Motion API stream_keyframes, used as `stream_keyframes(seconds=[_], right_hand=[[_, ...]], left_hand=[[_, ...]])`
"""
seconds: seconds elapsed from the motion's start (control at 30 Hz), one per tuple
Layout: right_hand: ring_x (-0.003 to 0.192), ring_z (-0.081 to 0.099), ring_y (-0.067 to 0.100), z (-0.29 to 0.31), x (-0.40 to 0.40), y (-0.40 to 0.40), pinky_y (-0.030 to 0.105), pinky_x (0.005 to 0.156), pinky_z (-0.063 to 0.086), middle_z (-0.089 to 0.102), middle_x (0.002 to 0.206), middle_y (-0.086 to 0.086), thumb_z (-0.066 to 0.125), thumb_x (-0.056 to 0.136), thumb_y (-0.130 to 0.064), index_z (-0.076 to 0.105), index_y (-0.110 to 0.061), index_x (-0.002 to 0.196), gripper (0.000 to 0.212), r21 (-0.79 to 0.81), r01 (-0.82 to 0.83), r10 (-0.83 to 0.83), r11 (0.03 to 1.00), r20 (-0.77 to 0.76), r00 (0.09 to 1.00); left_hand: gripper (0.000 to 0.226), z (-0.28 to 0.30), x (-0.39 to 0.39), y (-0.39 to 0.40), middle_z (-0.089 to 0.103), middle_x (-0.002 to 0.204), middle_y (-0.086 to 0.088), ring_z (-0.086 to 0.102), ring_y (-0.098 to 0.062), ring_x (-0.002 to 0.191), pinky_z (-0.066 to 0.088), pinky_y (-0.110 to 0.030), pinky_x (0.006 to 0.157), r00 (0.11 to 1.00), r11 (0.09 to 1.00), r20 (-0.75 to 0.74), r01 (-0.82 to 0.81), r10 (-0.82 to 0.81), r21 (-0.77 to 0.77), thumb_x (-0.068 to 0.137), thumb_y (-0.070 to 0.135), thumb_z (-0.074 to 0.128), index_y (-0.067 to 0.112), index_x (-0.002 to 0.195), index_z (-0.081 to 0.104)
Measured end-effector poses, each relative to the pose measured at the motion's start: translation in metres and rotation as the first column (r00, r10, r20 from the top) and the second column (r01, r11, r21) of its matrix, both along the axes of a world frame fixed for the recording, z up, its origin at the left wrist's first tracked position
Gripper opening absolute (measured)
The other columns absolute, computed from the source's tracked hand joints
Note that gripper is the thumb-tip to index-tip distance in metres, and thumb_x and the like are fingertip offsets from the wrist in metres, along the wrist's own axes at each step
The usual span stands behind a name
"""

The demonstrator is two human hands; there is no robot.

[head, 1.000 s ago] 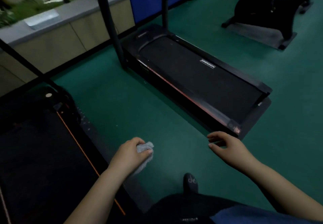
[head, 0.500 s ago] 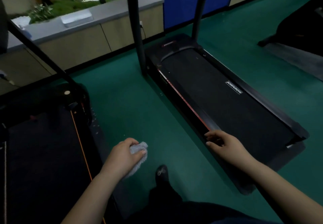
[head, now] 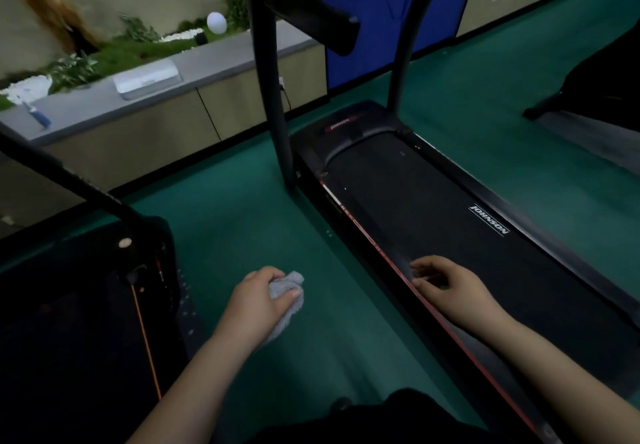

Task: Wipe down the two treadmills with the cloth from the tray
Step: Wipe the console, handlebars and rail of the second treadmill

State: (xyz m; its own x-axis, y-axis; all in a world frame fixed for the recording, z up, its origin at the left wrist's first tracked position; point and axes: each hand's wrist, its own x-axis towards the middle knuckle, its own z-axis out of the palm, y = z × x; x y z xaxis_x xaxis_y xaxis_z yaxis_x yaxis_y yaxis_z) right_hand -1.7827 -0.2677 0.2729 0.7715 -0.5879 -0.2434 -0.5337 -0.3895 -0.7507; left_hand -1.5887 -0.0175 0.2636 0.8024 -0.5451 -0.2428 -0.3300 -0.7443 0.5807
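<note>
Since half a second back, the view is sliding in closer to the Johnson treadmill (head: pixel 433 222), so its deck is taking up way more of the right side and the right hand (head: pixel 450 287) is now sitting over the left side rail with the red stripe, about halfway down the deck from the uprights. Can't tell if it's actually touching the rail or just hovering; its fingers are loosely curled and gripping nothing.

The left hand (head: pixel 258 305) is hanging over the green floor (head: pixel 235 201) just left of the Johnson treadmill, and it's clenching the grey cloth (head: pixel 289 291) in a bunched wad, with a bit poking out past the fingertips and the rest trailing under the palm.

Further left of the Johnson treadmill, across the strip of floor, the second treadmill (head: pixel 69 322) is sitting dark with a thin orange line along its edge.

Behind the Johnson treadmill's front end, a long grey-topped cabinet counter (head: pixel 221 62) is running along the wall with a white tray (head: pixel 147 78) on it, and a blue panel (head: pixel 377 17) is standing past the uprights.
</note>
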Motion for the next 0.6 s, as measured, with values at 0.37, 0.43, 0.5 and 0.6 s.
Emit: stream_keyframes(seconds=[0.37, 0.43, 0.5, 0.6], right_hand=[[0.092, 0.062, 0.001, 0.004, 0.133, -0.097, 0.021, 0.085, 0.050, 0.066, 0.095, -0.016, 0.068, 0.085, -0.021, 0.058, -0.046, 0.091, 0.027, 0.047, -0.076, 0.075, 0.996, 0.032, 0.997], [0.093, 0.062, 0.001, 0.010, 0.162, -0.123, 0.021, 0.086, 0.049, 0.066, 0.096, -0.016, 0.068, 0.085, -0.021, 0.059, -0.044, 0.092, 0.026, 0.054, -0.091, 0.088, 0.994, 0.065, 0.994], [0.093, 0.062, -0.001, 0.019, 0.192, -0.150, 0.019, 0.086, 0.048, 0.066, 0.096, -0.016, 0.068, 0.085, -0.021, 0.061, -0.042, 0.095, 0.024, 0.035, -0.111, 0.107, 0.993, 0.099, 0.989], [0.092, 0.061, -0.005, 0.039, 0.235, -0.186, 0.010, 0.081, 0.045, 0.067, 0.096, -0.016, 0.068, 0.086, -0.019, 0.061, -0.040, 0.097, 0.025, -0.008, -0.127, 0.126, 0.992, 0.184, 0.975]], left_hand=[[0.027, 0.000, 0.103, -0.098, 0.051, 0.105, 0.008, 0.052, -0.007, 0.093, 0.038, -0.022, 0.080, 0.995, 0.992, -0.020, -0.102, 0.101, -0.069, 0.082, 0.039, 0.070, 0.030, 0.105, 0.059], [0.026, 0.004, 0.125, -0.122, 0.052, 0.104, 0.009, 0.053, -0.008, 0.093, 0.038, -0.022, 0.080, 0.991, 0.988, -0.023, -0.133, 0.132, -0.075, 0.082, 0.039, 0.070, 0.030, 0.104, 0.059], [0.026, 0.009, 0.150, -0.148, 0.052, 0.103, 0.009, 0.054, -0.010, 0.095, 0.038, -0.022, 0.080, 0.989, 0.985, -0.011, -0.150, 0.150, -0.090, 0.082, 0.037, 0.070, 0.029, 0.105, 0.060], [0.026, 0.027, 0.184, -0.185, 0.055, 0.105, 0.008, 0.054, -0.010, 0.095, 0.039, -0.023, 0.081, 0.985, 0.976, 0.023, -0.168, 0.173, -0.137, 0.082, 0.036, 0.070, 0.027, 0.105, 0.061]])
